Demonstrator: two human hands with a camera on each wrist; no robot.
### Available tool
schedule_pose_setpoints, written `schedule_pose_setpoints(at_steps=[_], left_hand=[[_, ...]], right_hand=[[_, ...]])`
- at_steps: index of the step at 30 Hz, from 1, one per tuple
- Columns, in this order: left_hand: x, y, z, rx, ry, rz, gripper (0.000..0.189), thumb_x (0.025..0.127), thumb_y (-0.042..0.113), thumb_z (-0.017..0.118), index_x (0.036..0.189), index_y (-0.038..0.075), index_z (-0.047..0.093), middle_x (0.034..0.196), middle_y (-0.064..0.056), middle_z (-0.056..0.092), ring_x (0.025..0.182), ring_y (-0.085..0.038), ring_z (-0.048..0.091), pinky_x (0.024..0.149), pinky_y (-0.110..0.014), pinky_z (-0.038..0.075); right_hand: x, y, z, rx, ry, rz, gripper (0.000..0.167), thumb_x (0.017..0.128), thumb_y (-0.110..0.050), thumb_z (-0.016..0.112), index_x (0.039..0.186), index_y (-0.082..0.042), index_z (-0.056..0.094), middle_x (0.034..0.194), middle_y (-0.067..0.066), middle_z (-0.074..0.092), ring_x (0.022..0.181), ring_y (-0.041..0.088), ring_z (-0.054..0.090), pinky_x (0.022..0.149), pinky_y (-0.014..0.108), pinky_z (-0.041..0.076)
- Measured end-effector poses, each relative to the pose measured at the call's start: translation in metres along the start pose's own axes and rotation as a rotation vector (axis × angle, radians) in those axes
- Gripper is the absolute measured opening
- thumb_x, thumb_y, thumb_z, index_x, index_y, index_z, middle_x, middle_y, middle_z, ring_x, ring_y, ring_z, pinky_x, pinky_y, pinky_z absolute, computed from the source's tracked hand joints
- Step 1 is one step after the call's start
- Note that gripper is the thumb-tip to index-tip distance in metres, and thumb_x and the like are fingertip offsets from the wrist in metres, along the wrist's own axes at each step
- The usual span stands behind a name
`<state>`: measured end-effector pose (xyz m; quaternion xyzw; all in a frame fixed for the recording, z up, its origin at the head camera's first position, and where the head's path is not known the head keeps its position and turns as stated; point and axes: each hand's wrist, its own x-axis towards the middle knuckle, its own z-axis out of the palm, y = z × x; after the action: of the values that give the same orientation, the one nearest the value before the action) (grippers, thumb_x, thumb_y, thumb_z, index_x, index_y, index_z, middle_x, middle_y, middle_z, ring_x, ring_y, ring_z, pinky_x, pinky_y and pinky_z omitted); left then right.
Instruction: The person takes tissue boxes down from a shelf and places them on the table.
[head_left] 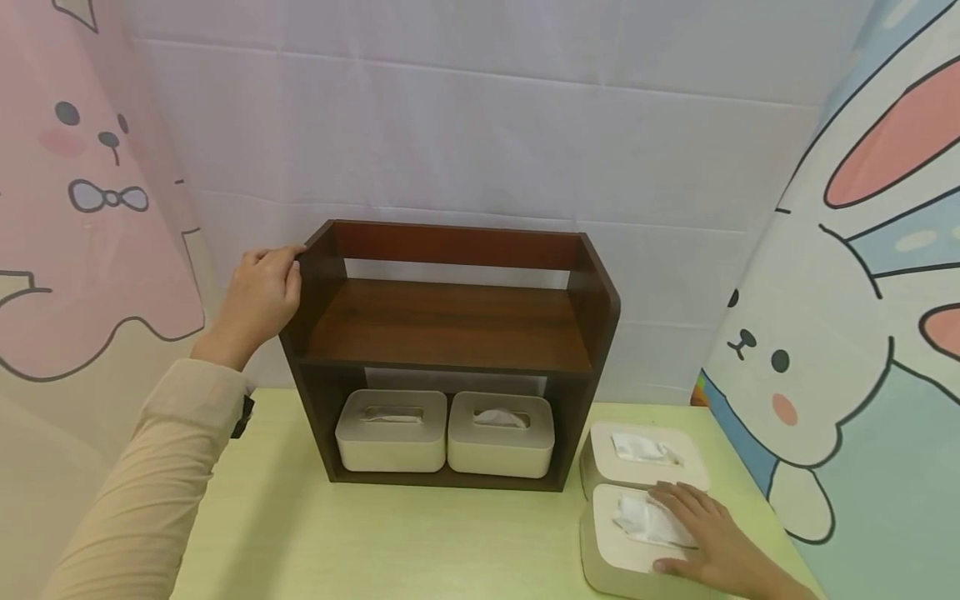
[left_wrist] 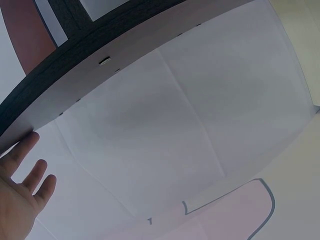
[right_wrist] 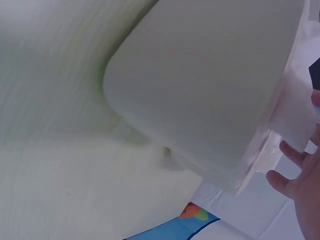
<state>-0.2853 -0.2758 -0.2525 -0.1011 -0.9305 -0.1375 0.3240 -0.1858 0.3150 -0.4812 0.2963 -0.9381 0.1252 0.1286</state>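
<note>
Now, in the head view, expect light, stiff, smooth boxes (head_left: 391,454), best taken by the side walls, not by the soft, easily torn tissue (head_left: 641,518). Count four boxes: two inside the lower bay of one shelf (head_left: 450,325), two right of the shelf on the tabletop (head_left: 420,542). Find the left hand (head_left: 262,296) touching the shelf's left side, a true grip impossible to tell; right of the shelf, find the right hand (head_left: 708,537) spread loosely over the nearer box (head_left: 622,558), clasping nothing. In the left wrist view, see relaxed fingers (left_wrist: 37,172) beside the shelf's outer face. In the right wrist view, see fingertips (right_wrist: 282,180) near the tissue.
</note>
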Motion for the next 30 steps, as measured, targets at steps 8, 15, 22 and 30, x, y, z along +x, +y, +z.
schedule_pose_setpoints(at_steps=[8, 15, 22, 30], left_hand=[[0.001, 0.0, 0.002, 0.0, 0.011, 0.002, 0.036, 0.096, 0.012, 0.031, 0.121, -0.003, 0.051, 0.118, -0.025, 0.057, 0.107, -0.047, 0.044, 0.09, -0.062, 0.033], [0.001, 0.0, 0.002, -0.004, 0.02, 0.018, 0.036, 0.095, 0.011, 0.032, 0.12, -0.006, 0.052, 0.117, -0.027, 0.057, 0.107, -0.047, 0.045, 0.095, -0.058, 0.031], [0.0, 0.001, 0.0, 0.002, 0.015, 0.005, 0.036, 0.096, 0.012, 0.031, 0.12, -0.005, 0.052, 0.118, -0.027, 0.056, 0.107, -0.047, 0.044, 0.095, -0.058, 0.032], [0.001, 0.002, 0.003, 0.004, 0.013, -0.007, 0.036, 0.096, 0.013, 0.031, 0.121, -0.003, 0.052, 0.119, -0.024, 0.056, 0.107, -0.047, 0.044, 0.09, -0.062, 0.034]], right_hand=[[0.032, -0.023, 0.001, 0.031, 0.08, -0.068, 0.069, 0.068, -0.044, 0.075, 0.125, -0.011, 0.054, 0.127, 0.011, 0.052, 0.116, 0.034, 0.043, 0.087, 0.052, 0.032], [0.06, -0.043, 0.006, -0.033, 0.108, -0.18, 0.065, 0.072, -0.041, 0.072, 0.125, -0.009, 0.053, 0.126, 0.007, 0.054, 0.115, 0.031, 0.046, 0.089, 0.049, 0.036], [0.09, -0.066, 0.008, -0.015, 0.058, -0.244, 0.061, 0.083, -0.046, 0.061, 0.131, -0.011, 0.047, 0.13, 0.005, 0.05, 0.118, 0.028, 0.047, 0.092, 0.05, 0.041], [0.119, -0.089, 0.011, -0.015, 0.027, -0.317, 0.064, 0.086, -0.049, 0.055, 0.134, -0.007, 0.042, 0.133, 0.008, 0.047, 0.119, 0.027, 0.044, 0.093, 0.047, 0.041]])
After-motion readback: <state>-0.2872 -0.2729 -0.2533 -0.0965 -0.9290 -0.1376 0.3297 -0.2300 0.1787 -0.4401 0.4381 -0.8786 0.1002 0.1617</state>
